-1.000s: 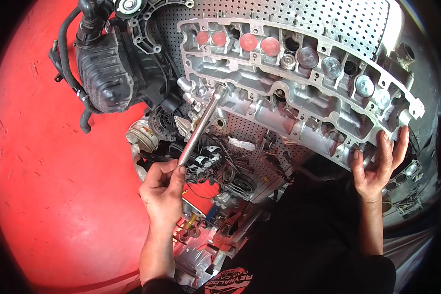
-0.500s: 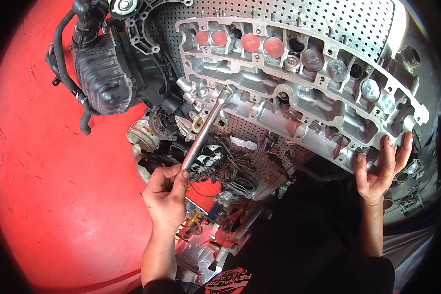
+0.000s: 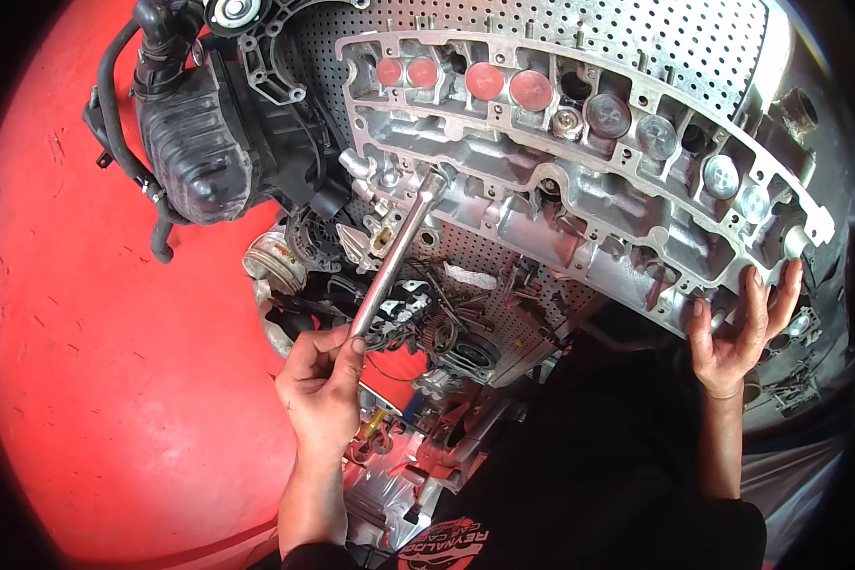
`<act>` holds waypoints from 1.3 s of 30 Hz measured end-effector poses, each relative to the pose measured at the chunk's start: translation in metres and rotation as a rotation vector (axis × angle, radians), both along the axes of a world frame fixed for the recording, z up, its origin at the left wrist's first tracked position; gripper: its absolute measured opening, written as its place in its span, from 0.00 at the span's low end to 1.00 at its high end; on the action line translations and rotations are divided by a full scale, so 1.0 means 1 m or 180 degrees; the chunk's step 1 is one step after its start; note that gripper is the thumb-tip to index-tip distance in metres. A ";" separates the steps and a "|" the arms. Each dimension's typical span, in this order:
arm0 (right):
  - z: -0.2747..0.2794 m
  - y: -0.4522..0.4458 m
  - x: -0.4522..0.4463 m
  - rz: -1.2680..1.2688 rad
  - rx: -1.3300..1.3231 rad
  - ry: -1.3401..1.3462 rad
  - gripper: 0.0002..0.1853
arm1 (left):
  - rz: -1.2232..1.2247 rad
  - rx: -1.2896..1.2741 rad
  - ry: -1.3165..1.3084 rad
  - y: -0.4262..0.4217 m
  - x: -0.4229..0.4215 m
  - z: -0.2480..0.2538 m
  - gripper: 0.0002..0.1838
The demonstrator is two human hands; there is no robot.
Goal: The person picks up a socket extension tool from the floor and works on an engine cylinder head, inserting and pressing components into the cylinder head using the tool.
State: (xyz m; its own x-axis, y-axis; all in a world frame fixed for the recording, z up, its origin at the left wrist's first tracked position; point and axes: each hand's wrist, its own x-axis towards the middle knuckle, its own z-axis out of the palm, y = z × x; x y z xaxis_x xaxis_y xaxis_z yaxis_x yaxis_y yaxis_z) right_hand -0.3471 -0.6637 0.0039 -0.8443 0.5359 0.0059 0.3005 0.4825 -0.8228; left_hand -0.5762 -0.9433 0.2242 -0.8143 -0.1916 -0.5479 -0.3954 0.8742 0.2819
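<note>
A long aluminium cylinder head (image 3: 627,180) lies slanted across the upper middle of the view. My left hand (image 3: 323,385) is closed around the near end of a chrome wrench (image 3: 389,271), thumb on top. The wrench's far end rests at the head's near side, towards its left; what it fits onto there is hidden. At the right end of the casting is my right hand (image 3: 736,342), fingers spread, with their tips touching its near edge. Round red-looking discs (image 3: 484,82) and grey ones (image 3: 608,116) sit in the head's far row of pockets.
A perforated metal bench top (image 3: 551,19) lies under the head. To the left are a black ribbed plastic housing with hoses (image 3: 199,152) and a red surface (image 3: 114,361). Loose bolts and small parts (image 3: 446,304) crowd the near side. A metal bracket (image 3: 274,71) stands at the top.
The wrench and my left hand stay in almost the same place, with a very slight shift left. My right hand keeps its contact with the cylinder head.
</note>
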 end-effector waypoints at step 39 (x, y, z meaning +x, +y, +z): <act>-0.001 -0.001 0.004 -0.0014 -0.0175 -0.0020 0.37 | 0.0066 -0.0094 -0.0039 -0.018 -0.049 0.003 0.03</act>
State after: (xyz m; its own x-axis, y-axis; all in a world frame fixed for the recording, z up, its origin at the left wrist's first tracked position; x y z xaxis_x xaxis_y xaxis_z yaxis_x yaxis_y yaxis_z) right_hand -0.3434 -0.6652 0.0029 -0.8418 0.5390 -0.0289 0.3077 0.4352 -0.8461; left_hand -0.6249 -0.9610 0.2268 -0.8033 -0.2245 -0.5517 -0.4167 0.8736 0.2513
